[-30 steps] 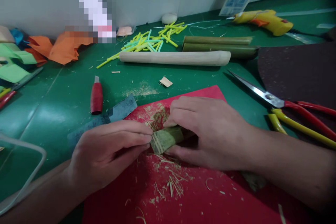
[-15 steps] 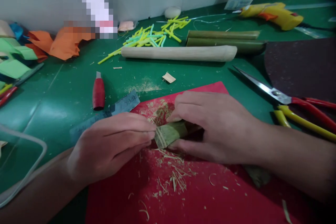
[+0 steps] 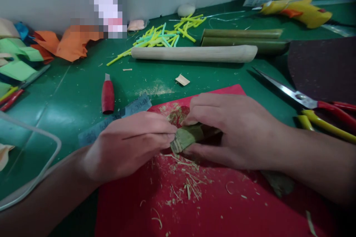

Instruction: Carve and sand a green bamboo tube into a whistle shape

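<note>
Over a red sheet [image 3: 133, 207], my right hand [image 3: 236, 133] closes around a short green bamboo piece [image 3: 190, 135], thumb below and fingers above. Pale scraped lines cross its left end. My left hand [image 3: 133, 146] is closed in a pinch at that end, fingertips touching it; whatever lies inside the fingers is hidden. Pale shavings [image 3: 191, 185] and dust are scattered on the sheet around the piece. Beyond my left hand lie a blue-grey strip with writing [image 3: 139, 104] and a short red-handled blade [image 3: 108, 96].
A pale peeled bamboo length [image 3: 194, 54], green bamboo lengths [image 3: 241, 34] and yellow-green sticks [image 3: 155, 37] lie farther back. Red-handled scissors [image 3: 302, 98] and a yellow glue gun [image 3: 297, 11] are at right. Orange paper [image 3: 73, 46] is at left; a white cable [image 3: 52, 155] crosses my left forearm.
The whole view has shifted slightly, so most things appear a little farther right. Both hands keep their grip at the bamboo piece, my left fingertips slightly farther over its end.
</note>
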Demonstrator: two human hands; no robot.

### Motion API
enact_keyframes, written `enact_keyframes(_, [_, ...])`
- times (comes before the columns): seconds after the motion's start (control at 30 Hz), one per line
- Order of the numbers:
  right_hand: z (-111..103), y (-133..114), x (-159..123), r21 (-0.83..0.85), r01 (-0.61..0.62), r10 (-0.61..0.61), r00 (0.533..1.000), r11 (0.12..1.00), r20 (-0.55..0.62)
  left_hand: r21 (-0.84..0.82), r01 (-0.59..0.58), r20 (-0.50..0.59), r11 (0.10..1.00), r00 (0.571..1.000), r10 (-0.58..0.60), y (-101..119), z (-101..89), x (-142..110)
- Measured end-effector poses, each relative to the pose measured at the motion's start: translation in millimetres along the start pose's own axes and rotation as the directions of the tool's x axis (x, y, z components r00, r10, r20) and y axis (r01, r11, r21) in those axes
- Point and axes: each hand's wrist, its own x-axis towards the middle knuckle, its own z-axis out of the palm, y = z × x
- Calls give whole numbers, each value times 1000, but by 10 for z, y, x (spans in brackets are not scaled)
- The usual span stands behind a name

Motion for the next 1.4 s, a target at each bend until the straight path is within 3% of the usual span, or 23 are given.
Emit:
enact_keyframes(0.17, [1, 9, 13, 10, -2, 2, 1000, 1000, 3, 8, 80, -35, 997, 996, -80, 3, 19, -4])
enact_keyframes(0.33, [-24, 29, 8, -19, -24, 24, 1000, 1000, -17, 23, -1, -17, 1000, 1000, 2, -52, 19, 12])
enact_keyframes(0.53, [-12, 56, -7, -34, 15, -16, 999, 999, -50, 90, 87, -118, 992, 990, -77, 14, -28, 34])
enact_keyframes(0.87, [-22, 54, -18, -64, 126, -131, 988, 990, -86, -33, 92, -95, 995, 991, -95, -7, 20, 33])
enact_keyframes(1.0, [-24, 64, -2, -54, 132, -137, 987, 990, -88, 6, 81, -92, 997, 993, -80, 3, 33, 62])
enact_keyframes(1.17, [-29, 101, -4, -26, 129, -131, 989, 991, -74, 44, -35, -24, 998, 999, 36, -54, 49, 73])
enact_keyframes(1.4, [-42, 94, -19, -5, 75, -75, 997, 997, -35, 138, 2, -51, 990, 999, 5, -30, -32, -7])
